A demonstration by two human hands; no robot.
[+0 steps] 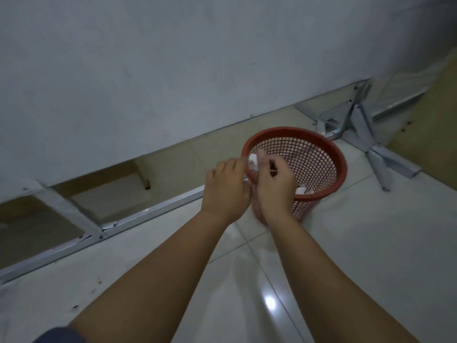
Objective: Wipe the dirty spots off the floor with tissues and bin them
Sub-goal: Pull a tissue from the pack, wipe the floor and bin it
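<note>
A red mesh bin (321, 154) stands on the pale tiled floor (358, 243) near the wall. White tissue pieces (303, 190) lie at its bottom. My left hand (226, 189) and my right hand (275, 181) meet at the bin's near-left rim. Between their fingers they hold a small white tissue packet (252, 164) with a clear wrapper. Both hands' fingers are closed on it. Part of the packet is hidden behind my hands.
A grey wall panel (173, 70) rises on a metal frame rail (123, 222) running along the floor at the left. Metal brackets (366, 134) splay on the floor right of the bin. A brown board (432, 115) stands at the far right.
</note>
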